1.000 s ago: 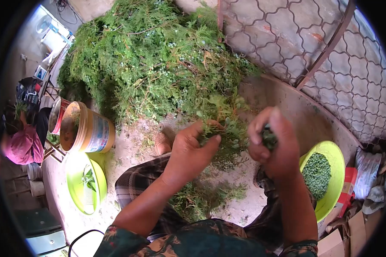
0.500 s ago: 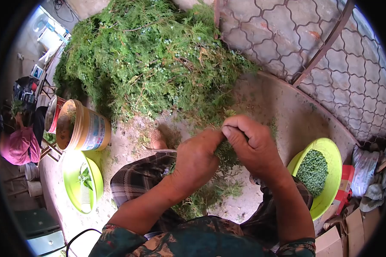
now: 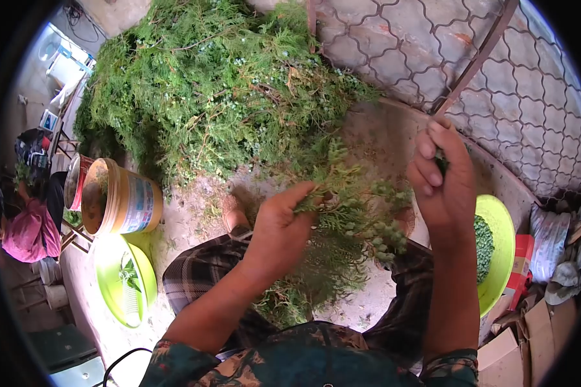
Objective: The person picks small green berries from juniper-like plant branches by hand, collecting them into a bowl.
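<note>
My left hand is closed round the stem of a leafy evergreen branch, whose sprays spread to the right between my knees. Small pale green cones show at the branch's right end. Raised to the right and apart from the branch, my right hand has its fingers curled in. A dark green bit shows between those fingers, too small to name. Below and to the right of that hand stands a yellow-green basin holding many small round green cones, partly hidden by my forearm.
A large heap of evergreen branches lies ahead. To the left stand a yellow bucket and another yellow-green basin. A wire mesh panel is at upper right, cardboard at lower right. Another person in pink is at far left.
My hands, close together before, have parted. The right one moved up and to the right, its fingers curled; the left stays on the branch, which is now more visible.
</note>
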`<state>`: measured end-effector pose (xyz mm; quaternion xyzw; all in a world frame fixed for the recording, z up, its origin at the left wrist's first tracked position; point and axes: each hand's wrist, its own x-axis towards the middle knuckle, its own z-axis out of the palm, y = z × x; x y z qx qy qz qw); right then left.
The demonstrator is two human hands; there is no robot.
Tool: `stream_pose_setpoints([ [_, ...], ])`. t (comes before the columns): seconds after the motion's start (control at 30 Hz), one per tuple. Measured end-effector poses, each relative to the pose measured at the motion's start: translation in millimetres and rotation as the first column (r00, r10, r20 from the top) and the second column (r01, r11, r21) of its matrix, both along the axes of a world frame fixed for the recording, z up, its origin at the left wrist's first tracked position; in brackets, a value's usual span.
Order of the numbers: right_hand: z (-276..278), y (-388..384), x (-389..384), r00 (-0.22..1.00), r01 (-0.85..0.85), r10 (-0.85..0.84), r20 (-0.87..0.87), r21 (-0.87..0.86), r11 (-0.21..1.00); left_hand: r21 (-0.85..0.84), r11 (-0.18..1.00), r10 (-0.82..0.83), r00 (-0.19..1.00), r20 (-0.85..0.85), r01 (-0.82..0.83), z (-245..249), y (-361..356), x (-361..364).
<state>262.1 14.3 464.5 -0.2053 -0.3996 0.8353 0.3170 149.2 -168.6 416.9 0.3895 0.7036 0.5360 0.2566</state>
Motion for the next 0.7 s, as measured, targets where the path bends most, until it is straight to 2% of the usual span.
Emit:
stream_pose_setpoints([
  [0.07, 6, -4, 0, 0.997, -0.043, 0.031, -0.074, -0.166, 0.985, -0.201, 0.978, 0.115, 0.946, 0.303, -0.055, 13, 0, -2],
  [0.1, 4, -5, 3, 0.997, -0.041, 0.029, -0.075, -0.167, 0.985, -0.202, 0.978, 0.114, 0.947, 0.301, -0.053, 14, 0, -3],
  [0.17, -3, -9, 9, 0.970, -0.244, 0.243, -0.030, -0.100, 0.965, -0.111, 0.993, 0.080, 0.920, 0.384, -0.040, 15, 0, -5],
  [0.2, -4, -12, 9, 0.970, -0.245, 0.243, -0.030, -0.099, 0.964, -0.111, 0.993, 0.080, 0.920, 0.384, -0.040, 16, 0, -4],
  [0.23, -4, -17, 7, 0.953, -0.246, 0.207, 0.219, 0.169, 0.954, -0.047, 0.998, 0.047, 0.959, 0.279, -0.035, 17, 1, -3],
  [0.27, -4, -21, 6, 0.894, -0.295, 0.095, 0.437, 0.416, 0.860, 0.017, 1.000, 0.019, 0.985, 0.169, -0.022, 17, 2, -2],
  [0.3, -9, -24, 5, 0.895, -0.293, 0.094, 0.435, 0.417, 0.860, 0.018, 1.000, 0.018, 0.986, 0.167, -0.022, 17, 2, -2],
  [0.37, -22, -28, 2, 0.925, -0.319, 0.056, 0.375, 0.691, 0.649, 0.021, 1.000, 0.013, 0.990, 0.137, -0.016, 16, 0, -2],
  [0.4, -22, -30, 2, 0.926, -0.317, 0.055, 0.374, 0.691, 0.650, 0.021, 1.000, 0.012, 0.991, 0.136, -0.015, 16, 1, -1],
  [0.47, -19, -35, 2, 0.921, -0.360, 0.063, 0.384, 0.780, 0.511, 0.037, 0.997, 0.053, 0.921, 0.387, -0.073, 18, 1, 2],
  [0.53, -23, -36, 3, 0.913, -0.382, 0.062, 0.403, 0.792, 0.476, 0.034, 0.996, 0.063, 0.907, 0.416, -0.085, 16, 2, 1],
  [0.6, -30, -38, 3, 0.912, -0.376, -0.039, 0.409, 0.869, 0.322, 0.031, 0.995, 0.073, 0.893, 0.444, -0.097, 14, 3, 1],
  [0.63, -31, -40, 2, 0.912, -0.376, -0.038, 0.409, 0.868, 0.323, 0.043, 0.992, 0.082, 0.877, 0.474, -0.116, 13, 3, 2],
  [0.7, -33, -43, 0, 0.894, -0.393, -0.139, 0.425, 0.895, 0.209, 0.053, 0.989, 0.090, 0.860, 0.503, -0.135, 10, 3, 2],
])
